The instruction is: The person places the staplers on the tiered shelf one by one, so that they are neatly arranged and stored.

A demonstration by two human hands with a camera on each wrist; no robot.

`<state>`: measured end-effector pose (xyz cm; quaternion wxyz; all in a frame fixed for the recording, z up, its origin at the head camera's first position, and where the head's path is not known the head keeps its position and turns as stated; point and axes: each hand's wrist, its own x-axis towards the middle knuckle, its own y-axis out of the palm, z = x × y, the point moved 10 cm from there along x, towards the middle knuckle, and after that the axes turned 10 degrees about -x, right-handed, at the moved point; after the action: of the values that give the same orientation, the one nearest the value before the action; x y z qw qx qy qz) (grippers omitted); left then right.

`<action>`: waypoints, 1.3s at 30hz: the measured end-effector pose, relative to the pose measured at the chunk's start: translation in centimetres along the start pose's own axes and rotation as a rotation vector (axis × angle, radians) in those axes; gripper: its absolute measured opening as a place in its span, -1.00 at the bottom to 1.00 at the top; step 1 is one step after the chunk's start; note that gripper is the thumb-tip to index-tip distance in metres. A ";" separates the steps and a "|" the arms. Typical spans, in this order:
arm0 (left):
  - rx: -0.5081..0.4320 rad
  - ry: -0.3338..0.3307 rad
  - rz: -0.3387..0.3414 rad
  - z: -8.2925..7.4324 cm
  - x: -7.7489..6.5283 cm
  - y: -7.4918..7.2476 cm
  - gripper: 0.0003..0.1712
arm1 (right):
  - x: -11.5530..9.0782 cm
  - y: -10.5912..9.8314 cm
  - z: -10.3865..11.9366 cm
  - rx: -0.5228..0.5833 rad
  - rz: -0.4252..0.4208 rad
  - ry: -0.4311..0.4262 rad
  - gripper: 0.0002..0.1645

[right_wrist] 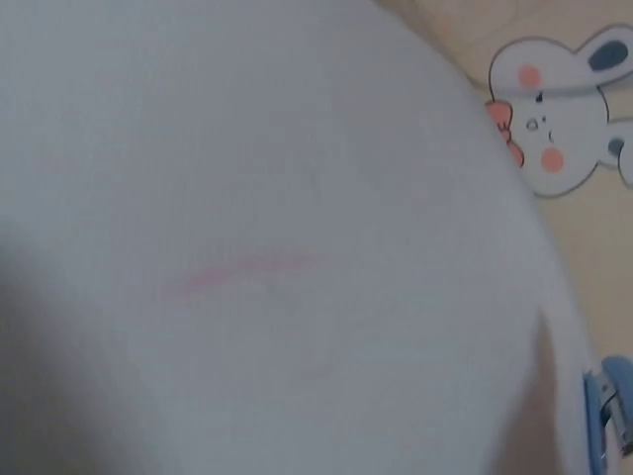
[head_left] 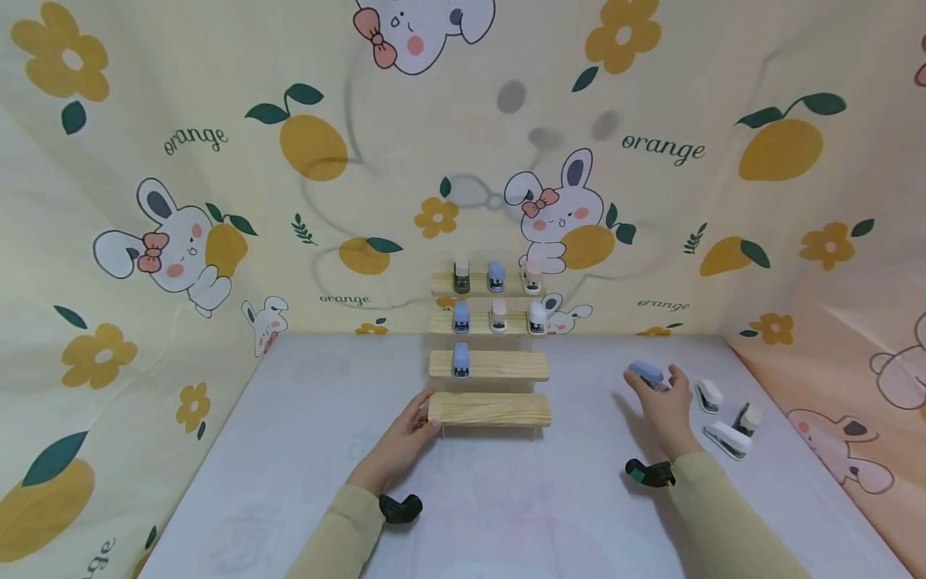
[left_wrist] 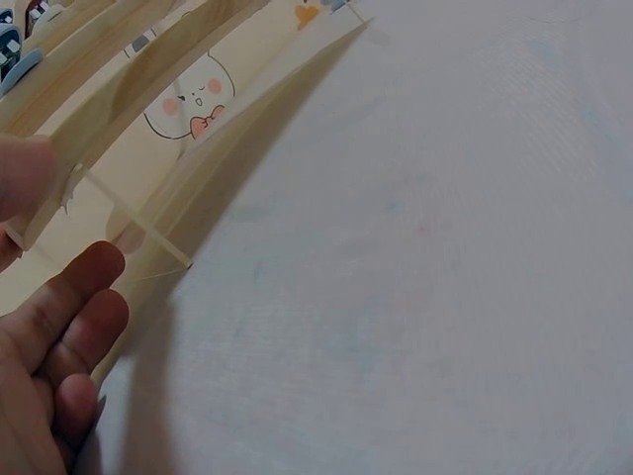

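My left hand (head_left: 399,438) holds the left end of the lowest step of a tiered wooden display rack (head_left: 489,410). In the left wrist view the thumb lies against the board's end, with the other fingers (left_wrist: 84,287) below it. Off to the right of the rack, my right hand (head_left: 664,406) pinches a small blue stapler (head_left: 646,371) between thumb and fingers, above the table. Part of this stapler (right_wrist: 618,406) shows at the right edge of the right wrist view. A blue stapler (head_left: 460,360) stands at the left of the step second from the bottom.
Upper steps hold several mini staplers, among them a pink one (head_left: 498,314) and a white one (head_left: 536,317). Right of my right hand lie a white stapler (head_left: 709,396), a longer white one (head_left: 728,440) and a beige-and-black one (head_left: 748,419). A patterned cloth hangs behind.
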<state>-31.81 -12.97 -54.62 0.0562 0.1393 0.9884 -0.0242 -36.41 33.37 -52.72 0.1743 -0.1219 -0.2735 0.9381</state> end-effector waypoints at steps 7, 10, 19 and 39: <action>-0.002 0.009 0.002 -0.2 0.0 0.1 -0.25 | 1.0 0.2 -1.1 -0.038 0.045 0.026 0.41; -0.003 0.012 -0.001 -0.4 0.0 0.1 -0.25 | 1.4 0.4 -1.1 -0.079 0.046 0.025 0.40; 0.000 0.015 -0.003 -0.3 0.0 -0.1 -0.26 | 1.8 0.6 -1.4 -0.027 0.005 0.075 0.20; -0.038 0.049 0.013 -0.3 0.3 0.3 -0.28 | 2.1 0.2 -2.1 -0.083 -0.103 0.191 -0.17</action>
<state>-32.08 -12.61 -54.41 0.0349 0.1454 0.9888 -0.0017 -37.70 35.07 -54.83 0.2423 -0.2034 -0.2999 0.9000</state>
